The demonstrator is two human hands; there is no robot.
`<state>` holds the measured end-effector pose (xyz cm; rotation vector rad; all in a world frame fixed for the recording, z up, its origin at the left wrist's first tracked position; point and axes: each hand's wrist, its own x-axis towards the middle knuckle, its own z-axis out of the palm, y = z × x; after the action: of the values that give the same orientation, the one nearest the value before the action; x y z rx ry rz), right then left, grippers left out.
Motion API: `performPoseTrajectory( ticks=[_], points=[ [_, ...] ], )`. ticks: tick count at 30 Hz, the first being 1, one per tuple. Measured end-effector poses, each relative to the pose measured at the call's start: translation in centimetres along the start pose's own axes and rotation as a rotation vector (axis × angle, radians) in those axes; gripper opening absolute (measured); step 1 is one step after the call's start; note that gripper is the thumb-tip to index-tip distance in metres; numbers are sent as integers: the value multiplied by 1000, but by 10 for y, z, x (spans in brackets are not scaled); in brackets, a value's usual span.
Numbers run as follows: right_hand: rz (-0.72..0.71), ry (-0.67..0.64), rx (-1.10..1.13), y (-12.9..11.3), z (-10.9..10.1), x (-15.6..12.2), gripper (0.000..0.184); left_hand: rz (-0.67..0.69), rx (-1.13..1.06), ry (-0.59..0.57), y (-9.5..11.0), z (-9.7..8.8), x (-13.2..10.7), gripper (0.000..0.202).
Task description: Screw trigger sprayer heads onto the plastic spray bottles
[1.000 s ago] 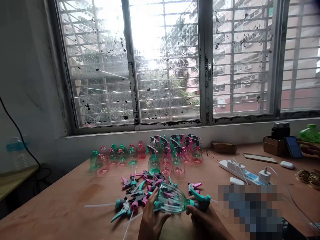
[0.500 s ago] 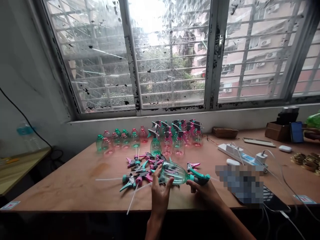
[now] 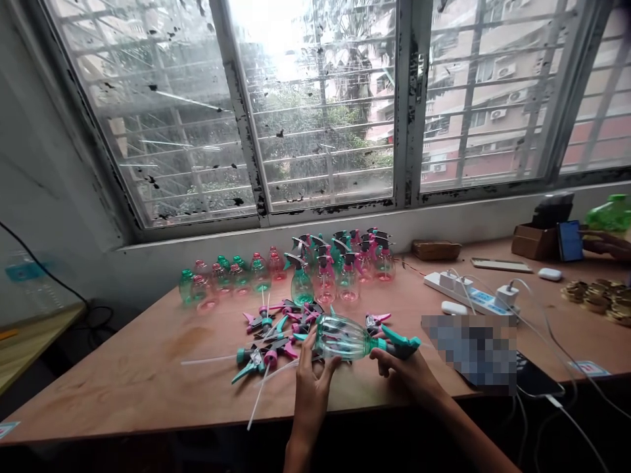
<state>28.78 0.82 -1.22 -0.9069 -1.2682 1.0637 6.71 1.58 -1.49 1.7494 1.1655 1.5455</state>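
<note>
A clear green spray bottle lies sideways between my hands above the front of the table. My left hand is closed around its base end, fingers behind and thumb in front. At the neck, my right hand grips the teal and black spray head, which sits at the bottle's mouth. How firmly it is joined there I cannot tell. Left of my hands lies a pile of loose pink, teal and black spray heads with white dip tubes.
Bottles with spray heads stand behind the pile; open-necked green and pink bottles stand further left. To the right are a power strip, a phone with cables, and brass-coloured pieces. Another person's hand is at the far right.
The view has shifted and tilted slightly. Both hands keep hold of the spray bottle; the right hand and spray head have moved slightly rightward relative to the left hand.
</note>
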Motion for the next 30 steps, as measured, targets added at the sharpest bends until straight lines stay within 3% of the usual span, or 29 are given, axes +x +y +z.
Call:
performPoseTrajectory(
  ticks=[4, 9, 13, 19, 25, 30],
  points=[
    [36, -2, 86, 5, -6, -2, 42, 25, -16, 8, -3, -1, 2, 50],
    [75, -7, 79, 12, -6, -1, 41, -24, -71, -10, -1, 1, 1, 62],
    [79, -30, 75, 11, -4, -1, 41, -81, -187, -10, -2, 2, 0, 53],
    [80, 34, 176, 10, -6, -3, 46, 24, -15, -2, -8, 0, 1, 51],
    [89, -21, 90, 16, -5, -1, 44, -54, -92, -45, -4, 0, -1, 68],
    [81, -30, 76, 12, -5, -1, 40, -44, -92, -28, -1, -1, -1, 62]
  ],
)
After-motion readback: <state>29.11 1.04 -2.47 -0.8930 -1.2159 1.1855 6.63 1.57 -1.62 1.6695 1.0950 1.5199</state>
